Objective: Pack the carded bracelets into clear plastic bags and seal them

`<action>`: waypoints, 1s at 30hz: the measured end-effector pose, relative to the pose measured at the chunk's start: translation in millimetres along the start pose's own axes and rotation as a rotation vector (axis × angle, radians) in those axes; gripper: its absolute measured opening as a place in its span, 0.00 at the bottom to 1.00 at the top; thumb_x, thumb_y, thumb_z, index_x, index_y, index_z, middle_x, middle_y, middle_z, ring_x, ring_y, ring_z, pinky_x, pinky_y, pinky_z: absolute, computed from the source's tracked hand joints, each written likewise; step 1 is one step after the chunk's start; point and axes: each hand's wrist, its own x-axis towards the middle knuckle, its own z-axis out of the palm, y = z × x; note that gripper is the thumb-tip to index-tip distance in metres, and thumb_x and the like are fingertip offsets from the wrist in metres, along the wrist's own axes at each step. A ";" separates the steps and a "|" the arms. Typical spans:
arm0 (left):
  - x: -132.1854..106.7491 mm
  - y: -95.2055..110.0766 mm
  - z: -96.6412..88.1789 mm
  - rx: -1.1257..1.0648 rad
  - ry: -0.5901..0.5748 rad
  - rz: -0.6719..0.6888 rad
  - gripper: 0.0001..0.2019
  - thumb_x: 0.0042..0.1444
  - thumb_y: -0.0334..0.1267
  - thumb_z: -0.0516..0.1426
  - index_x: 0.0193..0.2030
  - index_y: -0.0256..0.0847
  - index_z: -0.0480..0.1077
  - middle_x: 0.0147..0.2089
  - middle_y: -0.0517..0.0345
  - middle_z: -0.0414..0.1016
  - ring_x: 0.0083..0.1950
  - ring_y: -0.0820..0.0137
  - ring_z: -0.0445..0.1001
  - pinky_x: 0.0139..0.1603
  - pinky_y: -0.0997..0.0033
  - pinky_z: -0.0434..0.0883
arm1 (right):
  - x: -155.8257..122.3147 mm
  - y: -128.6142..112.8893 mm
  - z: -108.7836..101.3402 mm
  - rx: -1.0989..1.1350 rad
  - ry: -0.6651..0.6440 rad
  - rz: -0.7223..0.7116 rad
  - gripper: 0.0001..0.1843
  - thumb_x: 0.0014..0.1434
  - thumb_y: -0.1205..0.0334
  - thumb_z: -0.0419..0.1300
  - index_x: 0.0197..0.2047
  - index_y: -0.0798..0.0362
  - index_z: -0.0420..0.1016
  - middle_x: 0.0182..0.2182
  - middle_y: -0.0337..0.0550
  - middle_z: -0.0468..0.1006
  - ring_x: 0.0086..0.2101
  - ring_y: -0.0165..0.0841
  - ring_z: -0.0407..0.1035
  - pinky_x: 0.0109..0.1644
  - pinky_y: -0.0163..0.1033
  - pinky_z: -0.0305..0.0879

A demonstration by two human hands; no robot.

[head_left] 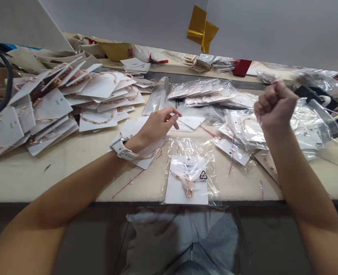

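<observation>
My left hand [160, 124], with a white watch [124, 149] on its wrist, hovers over white cards. Its fingers are loosely bent and apart, with nothing visible in them. Raised at the right, my right hand [277, 103] is closed, thumb pressed to the bent index finger; whatever it may pinch is too small to make out. Between my forearms, at the table's front edge, lies a clear plastic bag [213, 187] marked LDPE. Inside it is a white card [173, 191] carrying a pink and gold beaded necklace [188, 192]. Another carded necklace [148, 156] lies partly under my left wrist.
Carded necklaces [100, 89] pile up at the left. Bagged cards [203, 91] stack at the back, with more bagged pieces [243, 130] under my right hand. A yellow bowl [115, 51], a dark red box [241, 68] and a grey panel [257, 30] stand behind.
</observation>
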 end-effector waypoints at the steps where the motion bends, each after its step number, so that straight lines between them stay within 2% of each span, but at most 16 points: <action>1: 0.1 0.5 -0.3 0.011 0.010 0.014 0.10 0.61 0.40 0.53 0.44 0.40 0.73 0.29 0.58 0.77 0.22 0.77 0.67 0.19 0.79 0.60 | -3.5 1.5 8.2 -0.003 -0.005 0.045 0.18 0.47 0.45 0.57 0.27 0.45 0.52 0.18 0.32 0.42 0.18 0.28 0.37 0.22 0.42 0.37; 4: 0.1 2.0 -1.9 0.004 0.034 0.019 0.10 0.60 0.40 0.54 0.44 0.41 0.74 0.36 0.56 0.79 0.25 0.77 0.69 0.19 0.80 0.59 | -14.2 5.2 30.9 -0.018 -0.061 0.173 0.14 0.49 0.48 0.55 0.33 0.46 0.59 0.16 0.28 0.49 0.15 0.24 0.36 0.20 0.39 0.33; 8: -0.9 5.6 -6.4 -0.088 0.013 -0.036 0.10 0.60 0.42 0.55 0.42 0.41 0.74 0.48 0.54 0.77 0.19 0.83 0.65 0.17 0.79 0.62 | -25.5 6.1 42.9 -0.127 -0.245 0.191 0.19 0.56 0.43 0.51 0.41 0.49 0.65 0.15 0.30 0.59 0.14 0.24 0.39 0.19 0.37 0.33; 10: -1.8 8.4 -8.9 -0.158 0.000 -0.077 0.09 0.59 0.42 0.56 0.40 0.39 0.74 0.49 0.51 0.77 0.18 0.83 0.66 0.18 0.79 0.66 | -27.7 7.8 42.0 -0.214 -0.321 0.140 0.23 0.59 0.38 0.49 0.41 0.50 0.66 0.15 0.31 0.59 0.15 0.24 0.42 0.20 0.36 0.38; 12: -2.6 11.2 -10.7 -0.220 -0.006 -0.108 0.09 0.59 0.40 0.57 0.39 0.38 0.75 0.49 0.49 0.77 0.20 0.82 0.68 0.20 0.79 0.68 | -27.7 11.9 39.3 -0.301 -0.345 0.053 0.24 0.59 0.38 0.52 0.43 0.50 0.67 0.17 0.32 0.60 0.17 0.25 0.48 0.22 0.35 0.46; 15: -2.7 12.9 -12.0 -0.292 -0.017 -0.116 0.09 0.59 0.39 0.57 0.41 0.37 0.75 0.49 0.48 0.77 0.21 0.82 0.69 0.22 0.79 0.71 | -25.5 20.7 35.3 -0.443 -0.376 -0.109 0.25 0.57 0.46 0.60 0.55 0.47 0.64 0.22 0.33 0.65 0.22 0.27 0.57 0.28 0.37 0.57; 18: -1.5 11.5 -12.1 -0.334 -0.021 -0.117 0.09 0.59 0.38 0.57 0.43 0.37 0.75 0.47 0.48 0.77 0.23 0.80 0.72 0.25 0.78 0.73 | -23.4 28.2 33.8 -0.570 -0.406 -0.280 0.28 0.61 0.50 0.59 0.62 0.42 0.59 0.32 0.37 0.71 0.29 0.29 0.64 0.35 0.40 0.64; 20: -0.6 10.3 -12.2 -0.349 -0.014 -0.113 0.10 0.59 0.39 0.57 0.43 0.37 0.75 0.45 0.49 0.78 0.24 0.80 0.72 0.25 0.78 0.74 | -22.4 31.0 34.1 -0.641 -0.352 -0.397 0.23 0.63 0.51 0.57 0.60 0.40 0.64 0.40 0.41 0.71 0.38 0.34 0.67 0.41 0.43 0.66; 23: 0.5 9.1 -12.3 -0.338 0.012 -0.098 0.09 0.59 0.38 0.56 0.42 0.38 0.75 0.43 0.51 0.78 0.21 0.82 0.69 0.22 0.80 0.71 | -21.0 32.2 34.9 -0.693 -0.257 -0.478 0.16 0.65 0.50 0.54 0.52 0.44 0.74 0.44 0.45 0.69 0.50 0.40 0.65 0.51 0.50 0.65; 26: 0.9 8.5 -12.5 -0.315 0.021 -0.073 0.09 0.59 0.39 0.56 0.42 0.40 0.75 0.43 0.52 0.78 0.19 0.83 0.66 0.20 0.81 0.68 | -21.1 29.6 36.7 -0.648 -0.295 -0.415 0.17 0.66 0.50 0.53 0.45 0.48 0.79 0.41 0.46 0.70 0.52 0.41 0.64 0.56 0.53 0.62; 30: 0.4 8.6 -13.2 -0.303 0.008 -0.050 0.10 0.59 0.41 0.56 0.43 0.41 0.75 0.44 0.52 0.77 0.20 0.82 0.66 0.21 0.80 0.68 | -26.7 20.9 42.1 -0.523 -0.393 -0.253 0.15 0.63 0.51 0.55 0.42 0.49 0.80 0.38 0.44 0.73 0.48 0.39 0.67 0.53 0.52 0.64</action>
